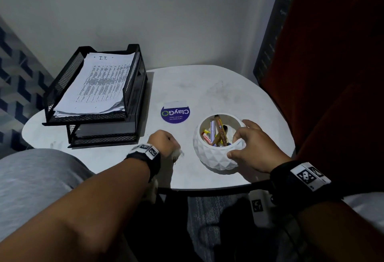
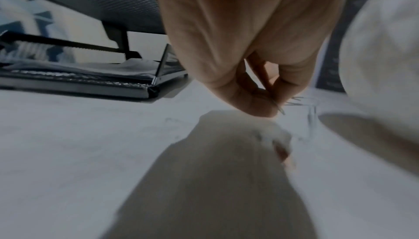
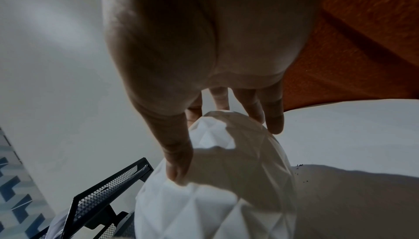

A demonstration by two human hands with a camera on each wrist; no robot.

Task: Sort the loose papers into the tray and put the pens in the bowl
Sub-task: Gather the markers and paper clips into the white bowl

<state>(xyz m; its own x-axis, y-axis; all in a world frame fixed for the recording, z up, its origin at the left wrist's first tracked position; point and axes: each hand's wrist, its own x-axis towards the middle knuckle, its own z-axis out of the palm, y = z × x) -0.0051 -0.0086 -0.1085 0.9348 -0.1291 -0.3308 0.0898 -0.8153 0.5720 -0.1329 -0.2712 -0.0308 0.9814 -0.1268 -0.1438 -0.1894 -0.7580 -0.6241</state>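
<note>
right hand (image 1: 252, 147) cups white bowl (image 1: 216, 158), thumb on its side, fingers over rim; pens (image 1: 218, 132) inside. left hand (image 1: 164, 143) curled, pinching paper clips (image 2: 294, 101) on table (image 1: 207, 87). papers (image 1: 99, 83) stacked in tray (image 1: 133, 95).

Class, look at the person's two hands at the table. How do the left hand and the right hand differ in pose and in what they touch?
1. The left hand is curled into a pinch over small clips on the table; the right hand is spread around the white bowl.
2. The left hand is apart from the bowl; the right hand's thumb and fingers touch it.
Both wear a wrist band with markers.
</note>
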